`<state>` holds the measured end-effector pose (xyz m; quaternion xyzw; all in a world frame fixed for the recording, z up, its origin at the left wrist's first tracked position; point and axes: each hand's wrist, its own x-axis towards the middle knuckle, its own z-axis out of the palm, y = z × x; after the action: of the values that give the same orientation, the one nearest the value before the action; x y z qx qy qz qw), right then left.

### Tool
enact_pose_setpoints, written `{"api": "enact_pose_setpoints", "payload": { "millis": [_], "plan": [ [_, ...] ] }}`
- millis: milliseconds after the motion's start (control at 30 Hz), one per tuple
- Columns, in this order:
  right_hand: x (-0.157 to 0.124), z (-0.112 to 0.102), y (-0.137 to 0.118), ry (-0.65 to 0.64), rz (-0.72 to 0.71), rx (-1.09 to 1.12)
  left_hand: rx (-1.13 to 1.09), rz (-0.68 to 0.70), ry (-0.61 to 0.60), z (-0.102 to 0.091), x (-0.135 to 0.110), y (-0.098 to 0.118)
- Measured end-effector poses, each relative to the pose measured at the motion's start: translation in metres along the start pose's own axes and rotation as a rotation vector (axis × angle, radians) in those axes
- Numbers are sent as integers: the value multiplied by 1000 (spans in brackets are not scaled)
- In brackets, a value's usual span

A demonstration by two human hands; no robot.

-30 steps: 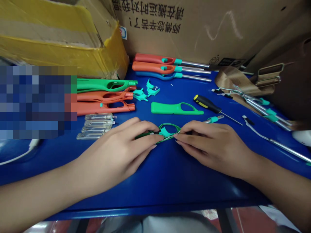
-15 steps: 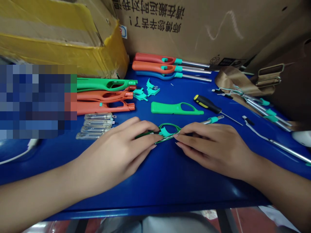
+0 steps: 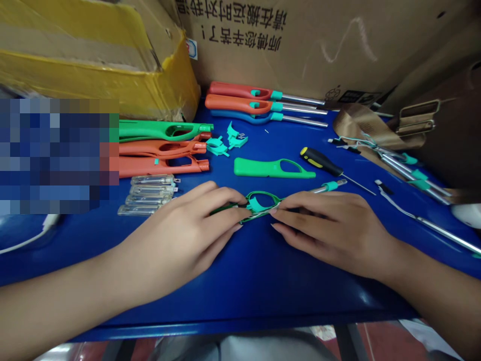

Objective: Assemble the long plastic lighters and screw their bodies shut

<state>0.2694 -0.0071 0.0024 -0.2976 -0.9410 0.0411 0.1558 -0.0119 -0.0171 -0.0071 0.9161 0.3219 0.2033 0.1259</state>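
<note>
Between my hands lies a green lighter casing half (image 3: pixel 266 192), its inner side up, with a teal trigger (image 3: pixel 257 204) and a thin white wire in it. My left hand (image 3: pixel 195 220) has its fingertips closed on the casing's left part, which they mostly hide. At the other side, my right hand (image 3: pixel 323 225) pinches the casing and wire near the nozzle end. A metal tube with a teal collar (image 3: pixel 330 186) sticks out beyond the right fingers. Just behind the hands rests the matching green casing half (image 3: pixel 259 167), outer side up.
Finished-looking lighters (image 3: pixel 240 103) lie at the back beside loose teal triggers (image 3: pixel 236 138). Casing halves (image 3: pixel 161 163) and clear fuel tanks (image 3: pixel 146 200) are on the left. A screwdriver (image 3: pixel 321 161) and wired metal tubes (image 3: pixel 413 173) occupy the right. Cardboard boxes (image 3: pixel 263 65) border the blue table (image 3: pixel 255 291).
Almost nothing differs. The right fingertips have shifted very slightly along the wire and casing; the left hand stays in place.
</note>
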Motion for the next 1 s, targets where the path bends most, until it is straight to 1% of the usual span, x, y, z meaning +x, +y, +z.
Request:
{"api": "enact_pose_setpoints", "payload": {
  "millis": [267,433,567,700,900,1000],
  "plan": [
    [2,-1,-1,7,-5,-3,-1,1,2,-1,0,1],
    [1,-1,-2,-24,6,-7,-6,-1,8,0,1,1],
    [0,-1,-3,6,-17,-32,-16,-1,13,0,2,2],
    [1,-1,-4,-31,-11,-33,-17,-1,17,0,2,2],
    [3,-1,-4,4,-14,-25,-20,1,12,1,2,2],
    [3,-1,-3,-2,-24,-23,-23,-4,10,0,1,2]
  ]
}}
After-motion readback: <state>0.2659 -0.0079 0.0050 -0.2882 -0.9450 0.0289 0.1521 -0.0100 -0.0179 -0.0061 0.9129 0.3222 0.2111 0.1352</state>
